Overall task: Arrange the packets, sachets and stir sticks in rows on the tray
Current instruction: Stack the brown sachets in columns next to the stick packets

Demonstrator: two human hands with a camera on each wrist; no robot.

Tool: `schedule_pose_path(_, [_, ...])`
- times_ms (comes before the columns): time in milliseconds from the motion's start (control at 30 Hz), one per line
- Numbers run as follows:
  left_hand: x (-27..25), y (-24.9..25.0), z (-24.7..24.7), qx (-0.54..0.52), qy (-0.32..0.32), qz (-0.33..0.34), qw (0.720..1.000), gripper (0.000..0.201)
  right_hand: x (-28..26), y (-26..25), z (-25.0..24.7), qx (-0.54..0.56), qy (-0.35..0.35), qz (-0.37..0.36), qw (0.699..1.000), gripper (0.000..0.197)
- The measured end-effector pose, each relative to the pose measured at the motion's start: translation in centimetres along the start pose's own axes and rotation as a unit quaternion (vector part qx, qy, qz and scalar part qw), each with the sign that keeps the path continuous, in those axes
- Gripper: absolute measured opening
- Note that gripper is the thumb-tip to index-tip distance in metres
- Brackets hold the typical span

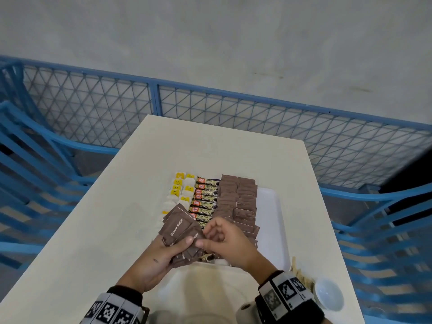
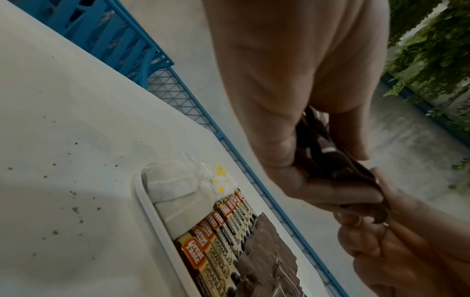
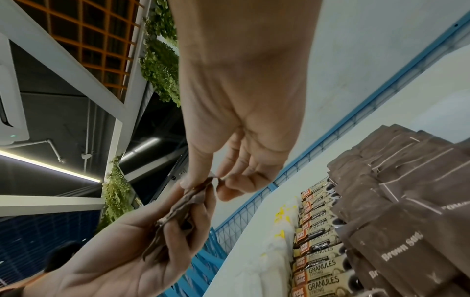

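Wide white counter point(image 1: 98, 230) fills the lower half of the head view, and on it, centre frame, sits the white tray point(image 1: 272, 220), bare only along its right side. Filling it from the left: a band of white tea bags point(image 1: 180, 190) with yellow tags, one row of coffee granule sticks point(image 1: 207, 197), then two rows of laid brown sugar sachets point(image 1: 238, 199) overlapping like shingles. I count about nine coffee sticks showing; tea bags and laid sachets overlap too much for a sure count.

Now the hands, lower centre. The left hand point(image 1: 152, 260) has its grip curled round a fanned stack of brown sugar sachets point(image 1: 181, 235), at least three faces showing. The right hand point(image 1: 224, 239) pinches the edge of the top sachet between thumb and forefinger.

To do this well, I'd say: peel off only one, keep the left grip firm so the fan doesn't spill, and lay it square, overlapping the last in its row.

Lower right: a pile of wooden stir sticks point(image 1: 301, 275), uncountable, beside one small white cup point(image 1: 328, 296), still off the tray.
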State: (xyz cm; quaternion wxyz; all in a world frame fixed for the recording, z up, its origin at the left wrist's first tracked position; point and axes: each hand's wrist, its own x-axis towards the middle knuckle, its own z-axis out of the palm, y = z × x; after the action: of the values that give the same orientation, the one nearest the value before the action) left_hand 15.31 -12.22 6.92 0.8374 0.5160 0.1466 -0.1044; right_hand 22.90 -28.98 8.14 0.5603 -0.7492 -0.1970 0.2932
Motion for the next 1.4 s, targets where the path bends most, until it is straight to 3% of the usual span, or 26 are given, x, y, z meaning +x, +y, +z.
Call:
schedule_pose_path(200, [0.1, 0.1, 0.3, -0.039, 0.008, -0.017, 0.999, 0.042, 0.0, 0.5, 0.3, 0.064, -0.005, 0.033, 0.997, 0.015])
schedule_pose_path(400, [0.4, 0.1, -0.1, -0.040, 0.047, -0.008, 0.998, 0.039, -0.6, 1.2, -1.6, 0.143, 0.023, 0.070, 0.987, 0.008])
schedule_pose_path(533, [0.5, -0.1, -0.6, -0.027, 0.070, -0.013, 0.997, 0.041, -0.7, 3.2, -3.4, 0.190, 0.120, 0.115, 0.968, 0.011])
schedule_pose_path(700, [0.6, -0.4, -0.8, -0.005, 0.066, -0.017, 0.998, 0.035, -1.0, 7.2, -4.1, -0.108, 0.133, 0.147, 0.974, 0.015])
schedule_pose_path(833, [0.7, -0.3, -0.9, 0.008, 0.065, -0.015, 0.998, 0.036, -1.3, 8.0, -3.3, -0.219, 0.113, 0.130, 0.960, 0.027])
schedule_pose_path(1067, [0.8, -0.5, -0.8, 0.015, 0.061, -0.018, 0.998, 0.027, -0.7, 8.8, -2.7, -0.306, 0.094, 0.112, 0.941, 0.042])
schedule_pose_path(1200, [0.9, -0.5, -0.7, 0.023, 0.056, -0.019, 0.998, 0.026, -0.7, 9.1, -2.4, -0.279, 0.092, 0.098, 0.951, 0.028])
schedule_pose_path(1267, [0.9, -0.6, -0.7, 0.022, 0.063, -0.021, 0.998, 0.024, -0.7, 9.3, -2.4, -0.266, 0.086, 0.082, 0.957, 0.031])
schedule_pose_path(1400, [1.0, -0.6, -0.8, 0.022, 0.073, -0.022, 0.997, 0.024, -0.6, 9.6, -2.7, -0.313, 0.086, 0.049, 0.944, 0.019])
